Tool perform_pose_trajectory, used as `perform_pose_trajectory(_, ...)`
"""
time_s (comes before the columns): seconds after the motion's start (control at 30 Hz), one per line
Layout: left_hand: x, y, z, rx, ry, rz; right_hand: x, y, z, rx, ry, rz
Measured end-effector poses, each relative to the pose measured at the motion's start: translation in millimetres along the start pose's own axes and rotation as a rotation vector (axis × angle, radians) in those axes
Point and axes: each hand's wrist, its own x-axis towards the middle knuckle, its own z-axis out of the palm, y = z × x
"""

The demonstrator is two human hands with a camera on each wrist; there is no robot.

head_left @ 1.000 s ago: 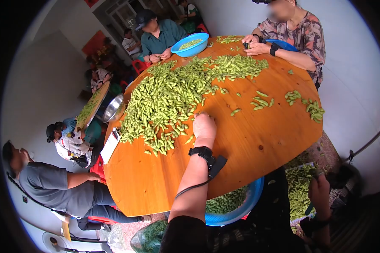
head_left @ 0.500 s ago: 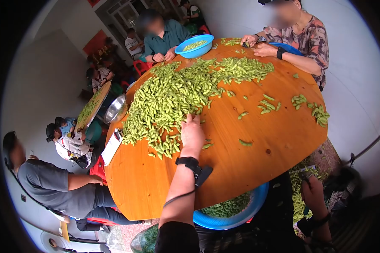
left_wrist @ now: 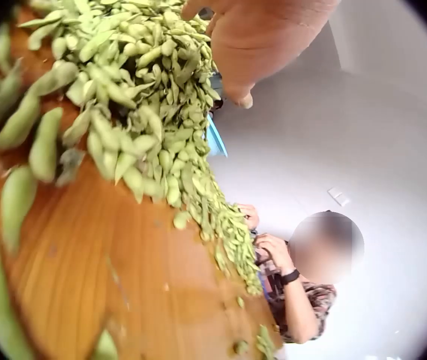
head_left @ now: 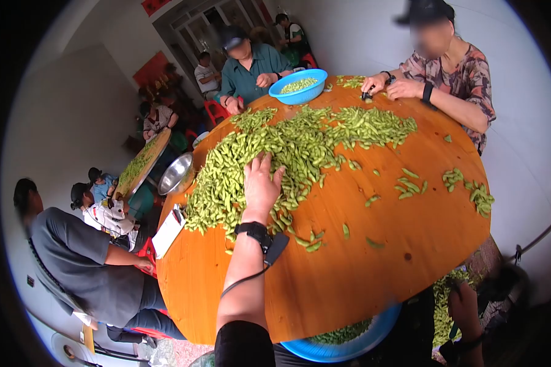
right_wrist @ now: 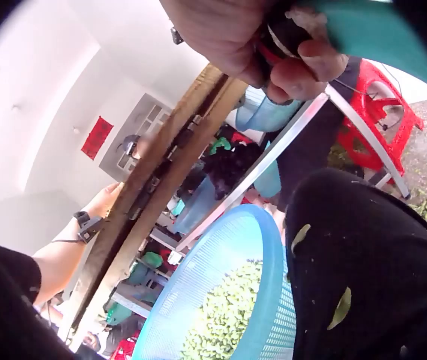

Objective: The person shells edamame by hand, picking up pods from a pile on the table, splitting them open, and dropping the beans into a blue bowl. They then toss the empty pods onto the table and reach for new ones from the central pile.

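Observation:
My left hand (head_left: pixel 263 186) lies over the big heap of green soybean pods (head_left: pixel 220 171), its fingers spread and pointing to the far side. In the left wrist view, part of the left hand (left_wrist: pixel 262 45) shows above the pods. Low beside the table's right edge, my right hand (right_wrist: pixel 221 34) curls round a hand tool with a teal handle (right_wrist: pixel 382 30) and a dark part; its working end is hidden. Below the table edge is a blue mesh basket (right_wrist: pixel 269 255) holding green pods.
The wooden table (head_left: pixel 343 275) carries small groups of pods (head_left: pixel 480 199) at the right. A blue basin (head_left: pixel 315 95), a steel bowl (head_left: pixel 176 174) and a white clipboard (head_left: pixel 168 232) stand around the heap. Two people sit across the table; another (head_left: pixel 92 263) is at the left.
My left hand has moved left and farther over the heap, its fingers opening out. Several loose pods now lie on the table's near side. The right hand stays low, still gripping the tool.

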Motion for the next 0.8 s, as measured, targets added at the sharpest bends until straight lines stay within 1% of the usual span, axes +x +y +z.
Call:
perform_pose_trajectory(0.03,14,-1,2,0.016,-0.028,0.025,2,5,1,-0.001,0.005,-0.005)
perform_pose_trajectory(0.1,34,-7,16,0.042,-0.050,-0.007,6,24,3,0.014,0.013,0.049)
perform_pose_trajectory(0.13,43,-7,20,0.125,-0.155,-0.056,8,41,3,-0.030,0.018,0.027)
perform_pose_trajectory(0.17,51,-7,23,0.210,-0.261,-0.107,12,41,6,-0.031,0.020,0.024)
perform_pose_trajectory(0.23,67,-8,28,0.216,-0.296,-0.128,13,36,7,-0.133,0.108,-0.084)
perform_pose_trajectory(0.27,75,-4,23,0.210,-0.388,-0.165,12,26,4,-0.044,0.049,0.077)
perform_pose_trajectory(0.3,77,-2,21,0.203,-0.481,-0.205,13,28,4,-0.050,0.040,0.083)
perform_pose_trajectory(0.37,70,-14,35,0.182,-0.455,-0.199,15,36,4,-0.093,0.049,-0.010)
perform_pose_trajectory(0.4,61,-17,40,0.173,-0.463,-0.175,17,36,5,-0.091,0.048,-0.008)
perform_pose_trajectory(0.43,52,-19,44,0.163,-0.472,-0.146,18,35,8,-0.116,0.090,-0.069)
perform_pose_trajectory(0.47,42,-9,34,0.089,-0.518,-0.141,20,36,10,-0.140,0.133,-0.130)
perform_pose_trajectory(0.5,27,0,30,-0.002,-0.514,-0.143,20,37,12,-0.139,0.134,-0.127)
perform_pose_trajectory(0.57,2,17,23,0.055,-0.479,-0.097,20,42,17,-0.083,0.166,-0.243)
perform_pose_trajectory(0.6,-8,24,16,-0.010,-0.510,-0.091,18,48,16,-0.115,0.135,-0.202)
perform_pose_trajectory(0.63,-19,31,7,-0.033,-0.519,-0.074,14,49,17,-0.117,0.130,-0.198)
perform_pose_trajectory(0.7,-46,41,-3,-0.103,-0.481,-0.082,9,43,16,-0.074,0.031,-0.031)
perform_pose_trajectory(0.73,-59,50,-10,-0.084,-0.461,-0.061,5,32,15,-0.032,0.023,-0.052)
perform_pose_trajectory(0.8,-86,62,-20,-0.059,-0.329,0.013,1,8,9,-0.024,0.015,-0.035)
